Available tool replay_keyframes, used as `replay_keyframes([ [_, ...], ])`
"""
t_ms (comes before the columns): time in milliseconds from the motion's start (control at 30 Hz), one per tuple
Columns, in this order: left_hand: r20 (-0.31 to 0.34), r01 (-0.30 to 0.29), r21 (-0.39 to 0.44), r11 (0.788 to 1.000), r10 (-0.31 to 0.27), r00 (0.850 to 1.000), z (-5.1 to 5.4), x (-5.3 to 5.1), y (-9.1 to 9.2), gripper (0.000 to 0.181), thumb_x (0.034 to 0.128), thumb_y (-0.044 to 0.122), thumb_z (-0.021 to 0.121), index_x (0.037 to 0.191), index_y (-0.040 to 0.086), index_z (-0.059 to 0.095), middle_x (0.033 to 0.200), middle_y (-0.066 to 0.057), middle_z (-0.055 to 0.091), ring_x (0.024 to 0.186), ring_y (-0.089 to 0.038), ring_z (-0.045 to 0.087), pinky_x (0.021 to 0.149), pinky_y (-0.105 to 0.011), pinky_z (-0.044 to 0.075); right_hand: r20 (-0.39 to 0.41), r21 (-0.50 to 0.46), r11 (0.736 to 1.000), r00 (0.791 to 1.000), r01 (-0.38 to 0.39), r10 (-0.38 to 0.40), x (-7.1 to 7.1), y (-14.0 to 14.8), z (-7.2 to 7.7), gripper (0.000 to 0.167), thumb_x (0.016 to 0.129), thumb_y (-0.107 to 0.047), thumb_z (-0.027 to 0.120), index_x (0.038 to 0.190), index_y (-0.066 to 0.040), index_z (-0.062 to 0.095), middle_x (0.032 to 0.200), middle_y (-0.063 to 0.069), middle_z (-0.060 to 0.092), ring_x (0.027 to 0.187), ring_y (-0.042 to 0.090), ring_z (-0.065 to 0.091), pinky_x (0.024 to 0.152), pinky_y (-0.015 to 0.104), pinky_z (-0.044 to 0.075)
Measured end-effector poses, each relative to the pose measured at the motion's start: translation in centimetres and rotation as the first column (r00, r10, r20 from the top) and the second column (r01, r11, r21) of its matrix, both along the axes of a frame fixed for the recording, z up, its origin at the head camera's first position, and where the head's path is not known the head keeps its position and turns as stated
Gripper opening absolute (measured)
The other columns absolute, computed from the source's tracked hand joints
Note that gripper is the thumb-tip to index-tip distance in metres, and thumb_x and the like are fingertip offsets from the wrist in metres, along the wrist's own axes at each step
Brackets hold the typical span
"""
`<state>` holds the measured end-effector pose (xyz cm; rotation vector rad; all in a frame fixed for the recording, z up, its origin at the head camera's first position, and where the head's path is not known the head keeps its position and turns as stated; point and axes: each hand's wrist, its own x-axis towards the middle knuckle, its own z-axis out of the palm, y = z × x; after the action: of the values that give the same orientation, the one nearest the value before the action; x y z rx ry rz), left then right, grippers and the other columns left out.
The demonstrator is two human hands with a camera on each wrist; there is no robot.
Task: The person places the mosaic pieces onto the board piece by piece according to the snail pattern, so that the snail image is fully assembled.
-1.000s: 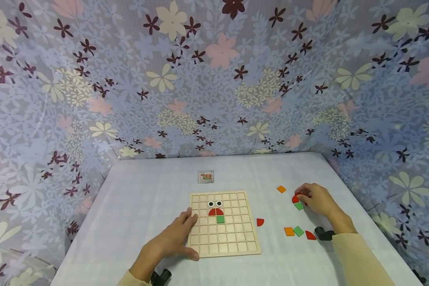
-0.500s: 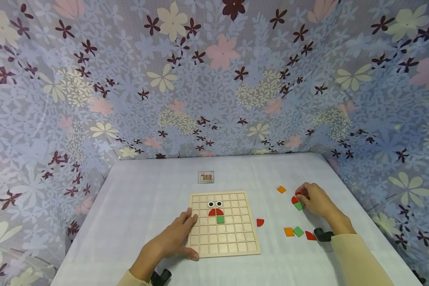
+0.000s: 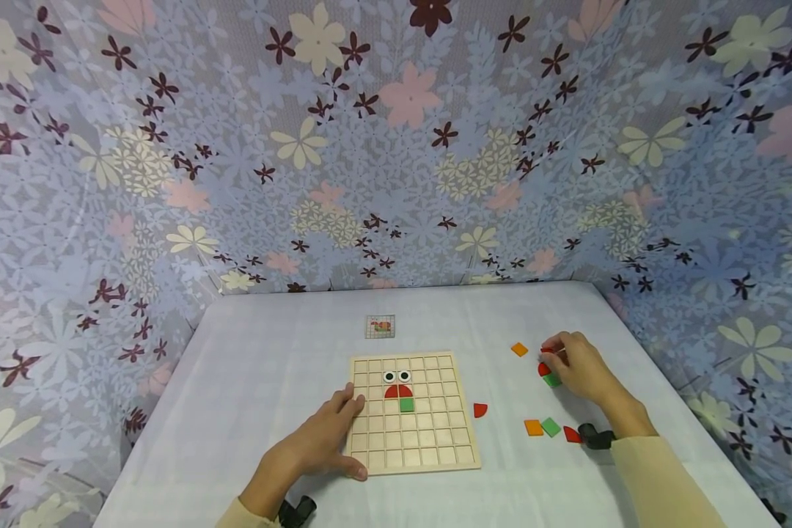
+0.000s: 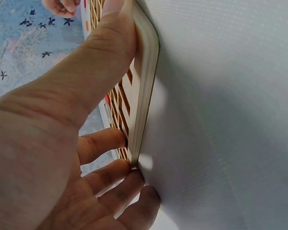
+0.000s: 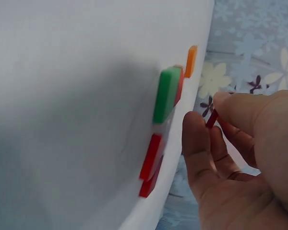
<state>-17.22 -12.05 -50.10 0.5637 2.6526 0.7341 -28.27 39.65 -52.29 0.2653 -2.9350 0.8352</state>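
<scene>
On my cameras, my right hand (image 3: pixel 584 372) is clamped in a pinch on a red piece (image 5: pixel 211 118), right of the board (image 3: pixel 429 441). My left hand (image 3: pixel 323 438), thumb spread from fingers, rests at its left edge. I should lift gently, I think, not disturbing the green piece (image 5: pixel 164 98).

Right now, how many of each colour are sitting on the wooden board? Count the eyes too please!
Eyes: 2
Red pieces: 2
Green piece: 1
Total on the board: 5
</scene>
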Motion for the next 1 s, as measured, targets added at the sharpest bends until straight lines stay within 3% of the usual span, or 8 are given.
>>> replay_keyframes([
  [167,0.007,-0.002,0.007,1.000,0.002,1.000,0.1,0.0,0.0,0.132,0.0766,0.043,0.109,0.178,-0.004,0.038,0.191,-0.033,0.023,0.174,-0.056,0.035,0.135,-0.069,0.044,-0.019,-0.033,0.999,1.000,-0.022,0.021,0.8,-1.7,0.9,0.021,0.116,-0.013,0.073,0.129,0.004,0.073,0.127,0.027,0.067,0.105,0.035,0.077,0.085,0.043,0.069],
  [400,0.021,-0.013,0.014,1.000,0.013,1.000,0.0,0.0,0.0,0.132,0.0762,0.041,0.109,0.178,-0.004,0.038,0.191,-0.033,0.022,0.175,-0.056,0.033,0.135,-0.070,0.043,-0.025,-0.067,0.994,0.996,-0.091,0.090,1.2,-4.3,1.5,0.017,0.114,-0.008,0.075,0.127,0.001,0.073,0.125,0.022,0.070,0.098,0.024,0.076,0.073,0.025,0.062],
  [667,0.010,-0.009,0.008,1.000,0.008,1.000,-0.1,0.1,0.1,0.131,0.0755,0.040,0.110,0.177,-0.005,0.040,0.190,-0.034,0.024,0.174,-0.057,0.035,0.136,-0.070,0.043,-0.104,-0.033,0.979,0.975,-0.199,0.194,1.8,-7.1,2.2,0.015,0.108,-0.006,0.082,0.123,-0.002,0.081,0.115,0.012,0.075,0.090,0.014,0.073,0.079,0.025,0.065],
  [1000,0.012,-0.012,0.009,1.000,0.011,1.000,-0.1,0.0,0.1,0.131,0.0766,0.040,0.110,0.177,-0.004,0.039,0.190,-0.033,0.023,0.174,-0.056,0.035,0.136,-0.069,0.043,-0.020,-0.058,0.949,0.951,-0.310,0.310,2.7,-11.3,2.5,0.015,0.107,-0.007,0.083,0.122,-0.004,0.082,0.116,0.007,0.076,0.092,0.010,0.074,0.080,0.023,0.064],
])
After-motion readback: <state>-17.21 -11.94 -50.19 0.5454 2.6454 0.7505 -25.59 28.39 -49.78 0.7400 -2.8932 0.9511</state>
